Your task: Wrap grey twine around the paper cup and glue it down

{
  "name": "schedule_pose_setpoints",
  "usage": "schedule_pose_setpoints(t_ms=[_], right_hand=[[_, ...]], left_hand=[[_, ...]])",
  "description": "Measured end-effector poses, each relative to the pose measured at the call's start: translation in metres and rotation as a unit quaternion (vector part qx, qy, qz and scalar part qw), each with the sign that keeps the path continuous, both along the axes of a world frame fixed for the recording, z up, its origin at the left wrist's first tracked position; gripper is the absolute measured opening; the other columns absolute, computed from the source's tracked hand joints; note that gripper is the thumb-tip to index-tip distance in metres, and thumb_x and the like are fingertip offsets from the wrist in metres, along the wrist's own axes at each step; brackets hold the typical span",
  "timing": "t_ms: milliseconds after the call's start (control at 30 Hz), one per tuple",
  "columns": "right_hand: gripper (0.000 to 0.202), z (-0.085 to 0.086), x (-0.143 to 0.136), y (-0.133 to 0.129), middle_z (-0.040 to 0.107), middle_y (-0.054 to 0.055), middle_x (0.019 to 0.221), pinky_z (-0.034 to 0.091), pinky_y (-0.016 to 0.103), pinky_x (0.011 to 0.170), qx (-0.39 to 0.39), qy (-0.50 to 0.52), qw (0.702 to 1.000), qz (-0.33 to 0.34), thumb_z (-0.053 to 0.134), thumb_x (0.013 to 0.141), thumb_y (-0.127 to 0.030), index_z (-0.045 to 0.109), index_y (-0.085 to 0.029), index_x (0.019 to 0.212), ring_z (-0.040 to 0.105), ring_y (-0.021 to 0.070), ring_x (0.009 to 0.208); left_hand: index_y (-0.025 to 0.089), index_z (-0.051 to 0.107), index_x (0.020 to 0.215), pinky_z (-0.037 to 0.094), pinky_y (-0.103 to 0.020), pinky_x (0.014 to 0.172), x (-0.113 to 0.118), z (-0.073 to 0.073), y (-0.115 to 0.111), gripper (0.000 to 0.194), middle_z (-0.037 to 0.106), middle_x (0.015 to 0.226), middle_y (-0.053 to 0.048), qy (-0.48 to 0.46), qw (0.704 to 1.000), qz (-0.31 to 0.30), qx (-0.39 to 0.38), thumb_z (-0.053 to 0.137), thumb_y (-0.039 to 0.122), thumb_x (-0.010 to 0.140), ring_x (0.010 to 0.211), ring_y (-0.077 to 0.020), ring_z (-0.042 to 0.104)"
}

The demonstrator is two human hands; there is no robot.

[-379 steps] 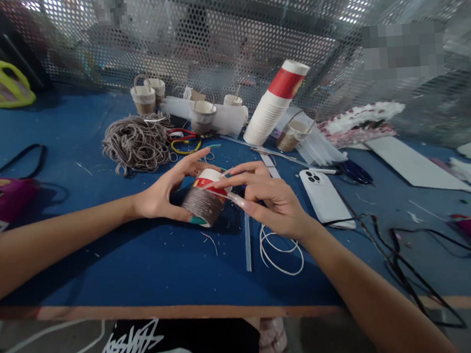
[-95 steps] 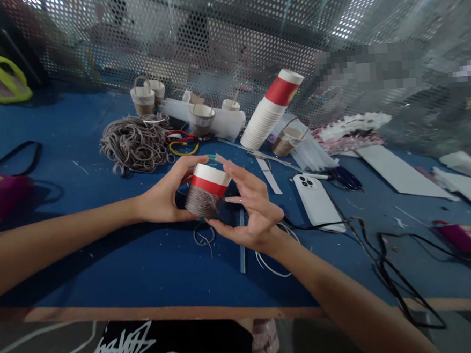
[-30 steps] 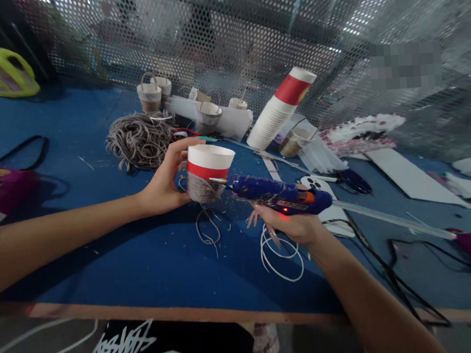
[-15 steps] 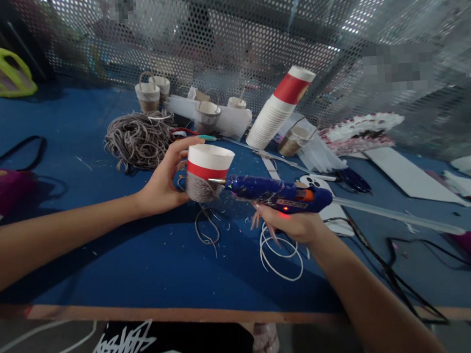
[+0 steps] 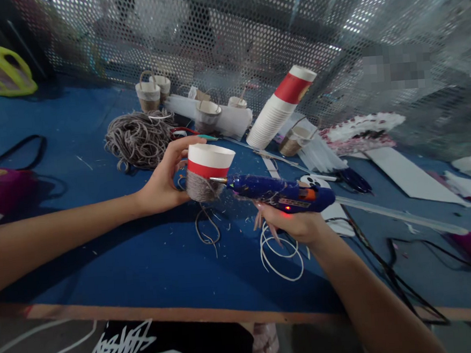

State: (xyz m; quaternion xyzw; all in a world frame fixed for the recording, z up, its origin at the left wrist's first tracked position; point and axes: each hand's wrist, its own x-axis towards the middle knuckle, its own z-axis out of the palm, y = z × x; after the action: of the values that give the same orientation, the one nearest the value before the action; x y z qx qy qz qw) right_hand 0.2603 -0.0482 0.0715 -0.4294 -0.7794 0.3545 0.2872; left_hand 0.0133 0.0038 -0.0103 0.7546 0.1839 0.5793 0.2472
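Observation:
A red and white paper cup [image 5: 208, 165], its lower part wrapped in grey cord, is held upright above the table by my left hand [image 5: 164, 184]. The fingers reach around its left side and partly behind it. My right hand [image 5: 293, 223] grips a blue glue gun [image 5: 274, 191] with a small red light on. The gun's metal tip touches or nearly touches the cup's front, near the top edge of the wound cord. A clear glue stick [image 5: 399, 216] sticks out from the gun's rear. A loose cord end [image 5: 207, 229] hangs or lies below the cup.
Behind the cup lie a grey cord bundle [image 5: 138, 139] and small wrapped cups [image 5: 148, 95]. A leaning stack of paper cups [image 5: 272, 119] stands near the mesh panel. White cord loops [image 5: 281, 256], a phone [image 5: 335, 215] and black cables [image 5: 378, 258] lie around the right hand.
The glue gun and right hand have shifted very slightly, with the tip still at the cup's front. The cup and left hand have barely moved.

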Motion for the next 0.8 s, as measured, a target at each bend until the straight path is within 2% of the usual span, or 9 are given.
schedule_pose_setpoints(t_ms=[167,400,633,800], right_hand=[[0.044,-0.0026,0.0038,-0.0003,0.047,-0.004,0.033,0.048,0.025,0.039,-0.009,-0.015,1.0,-0.023,0.063,0.079,-0.033,0.045,-0.023,0.039,0.051,0.0116,0.032],[0.04,0.0034,0.0004,0.0003,0.049,-0.005,0.034,0.049,0.022,0.039,0.005,-0.005,1.0,0.011,0.061,0.079,-0.031,0.048,-0.023,0.042,0.053,0.0106,0.034],[0.044,0.0014,0.0003,-0.0001,0.047,-0.004,0.032,0.049,0.025,0.038,-0.004,-0.012,1.0,0.003,0.06,0.08,-0.029,0.045,-0.023,0.039,0.052,0.0117,0.032],[0.045,0.0006,0.0003,-0.0013,0.047,-0.004,0.032,0.05,0.025,0.039,-0.01,-0.016,1.0,-0.014,0.061,0.08,-0.032,0.046,-0.024,0.038,0.053,0.0122,0.032]], left_hand=[[0.031,0.036,0.137,0.054,-0.045,0.104,-0.0002,-0.0011,0.0004,0.087,0.049,0.142,-0.01,-0.001,1.0,-0.004,-0.001,0.087,0.029,0.066,0.129,-0.0283,0.056],[0.036,0.024,0.146,0.056,-0.046,0.1,-0.0049,0.0,0.0014,0.098,0.048,0.142,-0.01,0.025,0.999,-0.034,0.014,0.085,0.038,0.068,0.13,-0.0298,0.055],[0.034,0.032,0.139,0.061,-0.034,0.085,-0.0043,0.0032,-0.0005,0.09,0.046,0.139,-0.01,0.01,0.998,-0.061,0.008,0.086,0.034,0.067,0.11,-0.0226,0.065],[0.032,0.037,0.135,0.061,-0.031,0.085,-0.0034,0.0027,-0.0013,0.085,0.045,0.138,-0.009,0.0,0.998,-0.062,-0.004,0.086,0.034,0.065,0.111,-0.0222,0.063]])
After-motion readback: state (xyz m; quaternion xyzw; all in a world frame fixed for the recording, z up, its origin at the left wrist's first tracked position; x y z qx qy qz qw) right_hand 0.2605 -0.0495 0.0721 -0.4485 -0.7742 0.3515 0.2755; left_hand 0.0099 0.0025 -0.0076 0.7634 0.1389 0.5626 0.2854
